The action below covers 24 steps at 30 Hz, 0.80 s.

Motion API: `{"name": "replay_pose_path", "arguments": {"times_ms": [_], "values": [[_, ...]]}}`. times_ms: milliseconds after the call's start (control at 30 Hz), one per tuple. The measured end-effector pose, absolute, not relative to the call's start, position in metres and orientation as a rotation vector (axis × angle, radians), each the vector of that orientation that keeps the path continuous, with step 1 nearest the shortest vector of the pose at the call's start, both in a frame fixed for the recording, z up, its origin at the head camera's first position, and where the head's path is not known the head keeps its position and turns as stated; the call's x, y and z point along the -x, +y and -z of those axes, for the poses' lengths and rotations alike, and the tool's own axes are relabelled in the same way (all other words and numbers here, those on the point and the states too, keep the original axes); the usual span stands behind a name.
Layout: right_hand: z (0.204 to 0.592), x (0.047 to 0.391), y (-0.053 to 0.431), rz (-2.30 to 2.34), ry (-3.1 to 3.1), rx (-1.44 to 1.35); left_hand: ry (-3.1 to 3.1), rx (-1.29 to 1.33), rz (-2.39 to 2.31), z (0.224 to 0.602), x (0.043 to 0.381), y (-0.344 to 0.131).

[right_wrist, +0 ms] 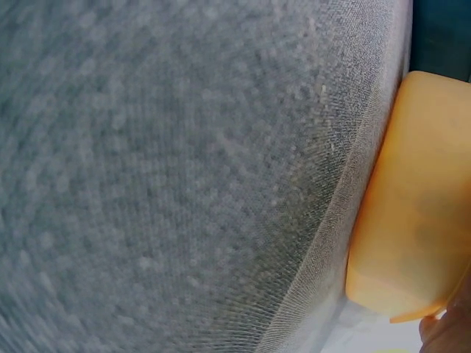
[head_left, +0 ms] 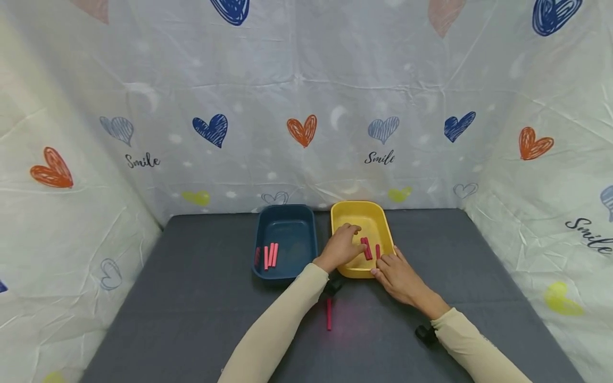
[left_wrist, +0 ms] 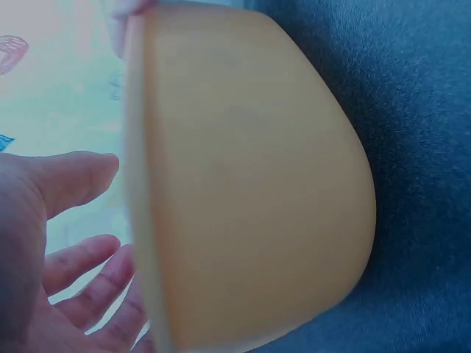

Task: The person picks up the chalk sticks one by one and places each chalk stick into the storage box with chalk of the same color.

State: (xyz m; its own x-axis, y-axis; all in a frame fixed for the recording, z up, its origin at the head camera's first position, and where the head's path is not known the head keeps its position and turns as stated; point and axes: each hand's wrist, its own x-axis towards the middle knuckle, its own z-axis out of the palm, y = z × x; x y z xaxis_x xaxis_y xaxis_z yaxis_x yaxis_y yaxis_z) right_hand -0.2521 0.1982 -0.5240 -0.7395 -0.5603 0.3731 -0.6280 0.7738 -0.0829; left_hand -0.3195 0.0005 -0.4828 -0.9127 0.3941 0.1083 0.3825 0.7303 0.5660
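Observation:
My left hand [head_left: 342, 246] reaches over the yellow tray [head_left: 339, 213], thumb and fingers spread apart. In the left wrist view, the thumb [left_wrist: 85, 176] and fingers stand beyond the tray's rim with a gap between them. Close to that thumb in the head view lie slim pink-red sticks [head_left: 367, 250] on the tray floor, and another stick [head_left: 378, 251] lies by the right hand's fingers. The right hand [head_left: 399, 276] grips the tray's near right corner, fingers over the rim and thumb at the front wall. Its fingertips show at the right wrist view's lower edge.
Left of the yellow tray stands a dark blue tray [head_left: 287, 214] with several lighter pink sticks [head_left: 271, 255] inside. One red stick [head_left: 329, 314] lies on the grey tabletop [head_left: 201, 319] near the left wrist. A heart-printed curtain [head_left: 258, 69] closes off the back and sides.

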Motion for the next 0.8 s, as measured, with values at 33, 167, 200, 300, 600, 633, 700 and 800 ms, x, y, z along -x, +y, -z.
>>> {"name": "replay_pose_path", "arguments": {"times_ms": [33,167,200,300,600,633,700,800], "values": [[0.524,0.252,0.198,-0.289,-2.639,-0.911,2.898,-0.659,-0.964,0.481,0.317,-0.001],[0.525,0.253,0.199,-0.281,-2.634,-0.903,2.896,-0.689,-1.018,0.476,0.310,-0.010],[0.525,0.253,0.199,-0.281,-2.634,-0.902,2.894,-0.693,-1.029,0.475,0.308,-0.012],[0.525,0.253,0.200,-0.272,-2.630,-0.901,2.870,-0.705,-1.085,0.474,0.303,-0.017],[0.525,0.251,0.200,-0.281,-2.625,-0.906,2.831,-0.761,-1.157,0.464,0.279,-0.032],[0.525,0.251,0.199,-0.285,-2.630,-0.906,2.835,-0.770,-1.147,0.463,0.275,-0.034],[0.525,0.251,0.199,-0.289,-2.642,-0.904,2.852,-0.779,-1.121,0.461,0.270,-0.038],[0.524,0.252,0.199,-0.289,-2.651,-0.903,2.893,-0.798,-1.095,0.457,0.264,-0.044]]}}
